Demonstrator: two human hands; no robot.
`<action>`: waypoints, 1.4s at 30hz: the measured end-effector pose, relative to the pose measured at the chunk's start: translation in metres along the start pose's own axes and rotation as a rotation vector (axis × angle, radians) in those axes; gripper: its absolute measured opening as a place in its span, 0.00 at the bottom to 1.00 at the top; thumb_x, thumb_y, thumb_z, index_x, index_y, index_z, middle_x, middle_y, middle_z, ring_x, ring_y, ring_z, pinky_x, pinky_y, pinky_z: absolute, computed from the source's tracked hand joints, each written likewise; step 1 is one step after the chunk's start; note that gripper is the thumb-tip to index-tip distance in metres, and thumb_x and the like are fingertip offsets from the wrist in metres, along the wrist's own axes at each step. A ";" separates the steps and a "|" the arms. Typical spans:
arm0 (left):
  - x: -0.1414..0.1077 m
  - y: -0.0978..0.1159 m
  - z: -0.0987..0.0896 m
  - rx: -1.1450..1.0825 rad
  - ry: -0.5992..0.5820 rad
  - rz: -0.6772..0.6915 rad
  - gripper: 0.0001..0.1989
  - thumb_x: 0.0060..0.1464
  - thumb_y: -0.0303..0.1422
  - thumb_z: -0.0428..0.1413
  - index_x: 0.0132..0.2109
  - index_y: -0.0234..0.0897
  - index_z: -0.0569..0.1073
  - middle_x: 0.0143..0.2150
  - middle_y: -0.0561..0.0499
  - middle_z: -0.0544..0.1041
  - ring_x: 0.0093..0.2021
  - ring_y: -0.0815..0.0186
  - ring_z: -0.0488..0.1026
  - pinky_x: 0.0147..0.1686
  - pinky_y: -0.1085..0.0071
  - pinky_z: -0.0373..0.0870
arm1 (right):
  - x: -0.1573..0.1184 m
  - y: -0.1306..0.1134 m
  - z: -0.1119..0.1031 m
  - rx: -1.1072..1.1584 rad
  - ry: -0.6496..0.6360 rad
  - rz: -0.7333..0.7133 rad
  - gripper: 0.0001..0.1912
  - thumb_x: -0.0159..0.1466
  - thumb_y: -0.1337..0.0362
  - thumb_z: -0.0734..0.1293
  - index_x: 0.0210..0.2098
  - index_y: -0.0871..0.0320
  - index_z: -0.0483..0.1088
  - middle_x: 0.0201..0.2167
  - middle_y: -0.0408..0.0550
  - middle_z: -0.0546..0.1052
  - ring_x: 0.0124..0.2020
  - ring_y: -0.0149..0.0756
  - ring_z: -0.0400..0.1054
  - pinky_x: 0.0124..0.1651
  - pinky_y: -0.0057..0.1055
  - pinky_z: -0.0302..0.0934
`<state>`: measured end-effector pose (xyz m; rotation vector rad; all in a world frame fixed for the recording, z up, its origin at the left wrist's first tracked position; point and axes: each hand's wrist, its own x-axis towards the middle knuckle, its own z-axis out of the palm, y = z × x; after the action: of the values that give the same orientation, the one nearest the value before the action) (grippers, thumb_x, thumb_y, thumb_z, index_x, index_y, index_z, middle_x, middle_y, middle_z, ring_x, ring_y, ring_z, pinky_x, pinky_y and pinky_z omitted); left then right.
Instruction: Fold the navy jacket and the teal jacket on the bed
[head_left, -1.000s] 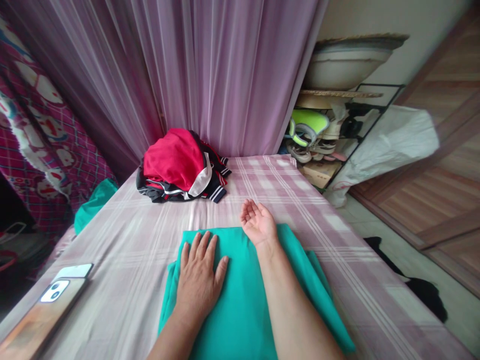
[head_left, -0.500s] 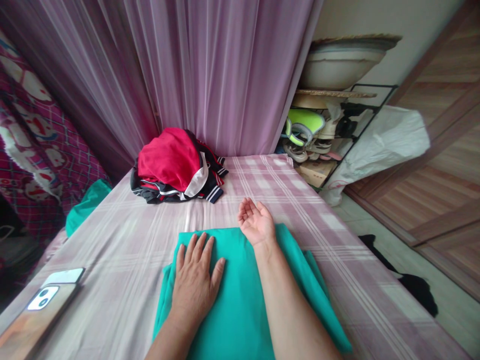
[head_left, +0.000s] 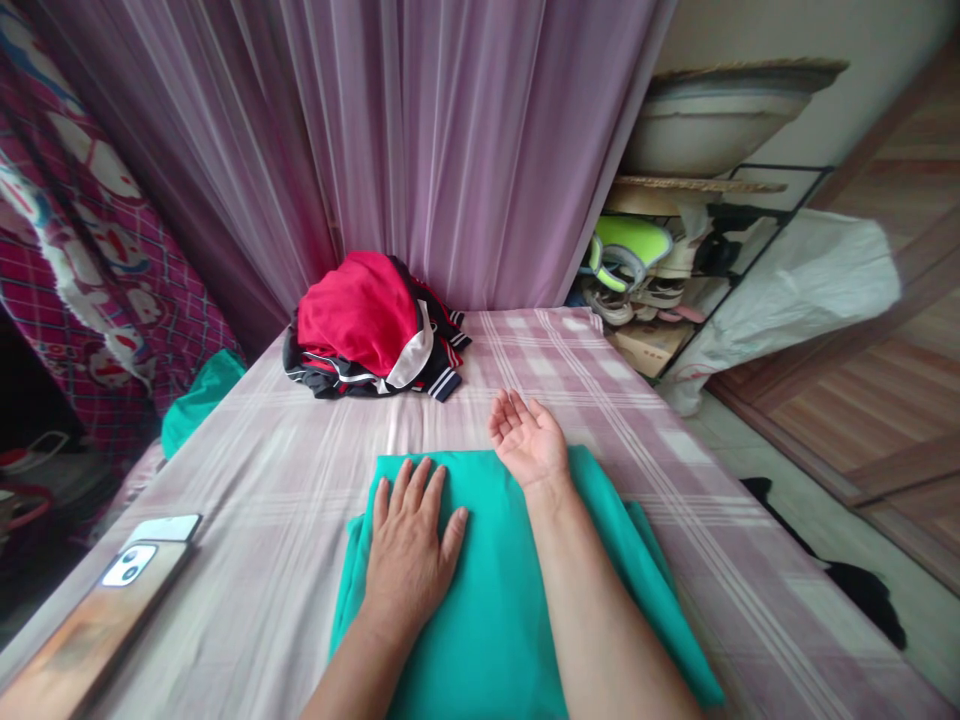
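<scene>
A folded green cloth (head_left: 480, 610) lies in front of me on the plaid-covered table (head_left: 262, 560); its kind of garment cannot be made out. My left hand (head_left: 412, 540) rests palm down on its left part, fingers stretched out. Over the cloth's far edge, my right hand (head_left: 529, 435) is turned palm up with its fingers loosely curled and nothing in it. The right forearm lies across the right part of the cloth. Beyond both hands sits a heap of red and dark clothes (head_left: 360, 320) with striped cuffs.
At the left edge is a phone (head_left: 112, 600). Another green cloth (head_left: 202, 400) hangs by the table's left side. Purple curtains (head_left: 465, 150) close off the back. To the right stand a shoe rack (head_left: 780, 215), a white bag (head_left: 817, 280) and a wooden door (head_left: 862, 400).
The whole scene has shifted slightly to the right in view as the camera turned a little left. Both hands keep nearly the same place on the green cloth.
</scene>
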<state>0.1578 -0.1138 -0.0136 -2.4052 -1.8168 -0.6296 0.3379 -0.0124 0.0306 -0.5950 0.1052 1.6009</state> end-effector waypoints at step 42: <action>0.000 0.002 -0.002 -0.027 0.004 -0.013 0.27 0.65 0.45 0.47 0.65 0.37 0.67 0.67 0.42 0.68 0.70 0.49 0.58 0.68 0.42 0.53 | 0.021 0.003 -0.018 -0.089 -0.138 -0.032 0.25 0.51 0.84 0.57 0.39 0.55 0.72 0.35 0.41 0.82 0.36 0.28 0.78 0.35 0.25 0.74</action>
<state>0.1594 -0.1145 -0.0116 -2.4090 -1.8358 -0.6644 0.3409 -0.0008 0.0057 -0.5499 -0.0780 1.6174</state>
